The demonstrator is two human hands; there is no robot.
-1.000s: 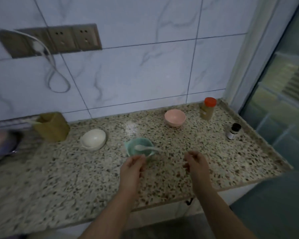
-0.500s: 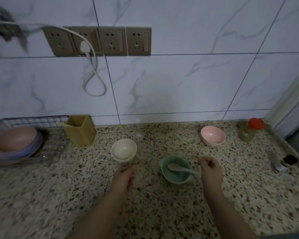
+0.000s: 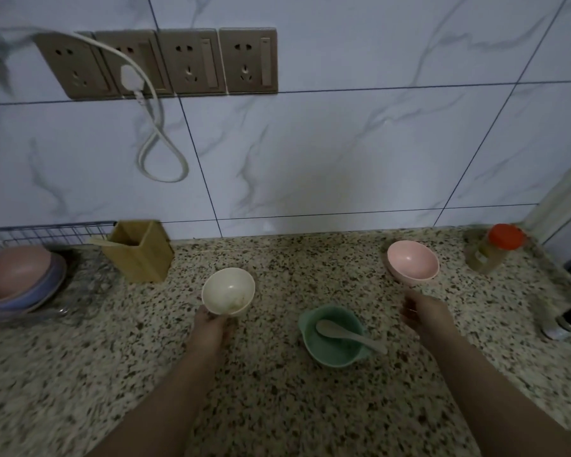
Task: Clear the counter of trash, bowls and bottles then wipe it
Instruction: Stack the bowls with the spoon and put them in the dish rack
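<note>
While left hand [image 3: 211, 328] grips cream bowl [image 3: 228, 291] | right hand [image 3: 422, 313] loosely curled, holding nothing, near pink bowl [image 3: 412, 262] | green bowl [image 3: 332, 338] with spoon [image 3: 346, 334] on speckled surface [image 3: 277, 407]

On the counter [image 3: 277, 407], three bowls: the left bowl [image 3: 228, 291] before the holder [image 3: 139, 250], the middle bowl [image 3: 332, 336] nearest the front with a spoon [image 3: 346, 334] in it, the right bowl [image 3: 412, 262] near the wall. A jar [image 3: 495, 248] stands right of it, a bottle [image 3: 566, 319] further forward. A rack [image 3: 47, 230] sits far left, dishes [image 3: 17, 278] in it.
</note>
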